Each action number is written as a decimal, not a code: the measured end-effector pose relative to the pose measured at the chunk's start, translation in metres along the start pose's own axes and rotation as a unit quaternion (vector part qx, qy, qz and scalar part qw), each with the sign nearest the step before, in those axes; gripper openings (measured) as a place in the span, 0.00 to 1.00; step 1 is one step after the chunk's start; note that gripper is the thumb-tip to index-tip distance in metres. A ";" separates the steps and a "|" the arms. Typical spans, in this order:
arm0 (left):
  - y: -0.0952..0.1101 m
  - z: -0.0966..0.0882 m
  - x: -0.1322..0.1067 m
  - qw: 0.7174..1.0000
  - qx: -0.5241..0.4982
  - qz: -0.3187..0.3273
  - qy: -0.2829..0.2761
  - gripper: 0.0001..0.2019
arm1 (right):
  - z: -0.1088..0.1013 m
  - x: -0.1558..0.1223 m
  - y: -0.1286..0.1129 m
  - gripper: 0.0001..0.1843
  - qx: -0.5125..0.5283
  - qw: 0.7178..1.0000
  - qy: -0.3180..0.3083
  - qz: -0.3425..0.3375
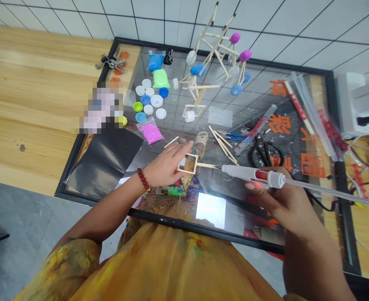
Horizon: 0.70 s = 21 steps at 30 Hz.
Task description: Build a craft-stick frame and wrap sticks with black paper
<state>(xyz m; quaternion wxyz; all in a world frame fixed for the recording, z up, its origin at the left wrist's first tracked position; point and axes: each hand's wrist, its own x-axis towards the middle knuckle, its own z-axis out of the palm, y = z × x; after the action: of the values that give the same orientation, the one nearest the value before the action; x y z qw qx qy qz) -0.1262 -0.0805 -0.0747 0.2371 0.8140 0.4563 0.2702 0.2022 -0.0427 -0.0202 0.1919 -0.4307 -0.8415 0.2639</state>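
My left hand (167, 164) grips a small rectangular frame of wooden sticks (196, 164) between thumb and fingers, low over the glass. From the frame's right side a wooden stick (207, 166) points right. My right hand (286, 198) is wrapped round a white hot glue gun (242, 172), with a clear glue stick (329, 190) running out of its back. Its nozzle is at the free end of that wooden stick; whether they touch I cannot tell. A red light glows on the gun. Several loose sticks (224, 145) lie just beyond the nozzle.
At the back stands a stick structure (217, 48) with coloured clay balls and bottle-cap wheels. Bottle caps (156, 100) and bags of pink (151, 132), green (161, 78) and blue clay (156, 61) lie left. Black-handled scissors (262, 152), glue sticks (313, 113) and cables are right; black paper (109, 156) lies left.
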 end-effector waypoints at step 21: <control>0.003 -0.001 0.000 1.000 0.000 0.003 0.000 0.47 | 0.006 0.016 -0.012 0.10 -0.046 0.996 -0.006 -0.078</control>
<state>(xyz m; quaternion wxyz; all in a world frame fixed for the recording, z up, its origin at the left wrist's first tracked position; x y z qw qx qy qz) -0.1249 -0.0812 -0.0723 0.2363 0.8151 0.4542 0.2710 0.1822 -0.0367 -0.0163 0.1869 -0.3707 -0.8849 0.2114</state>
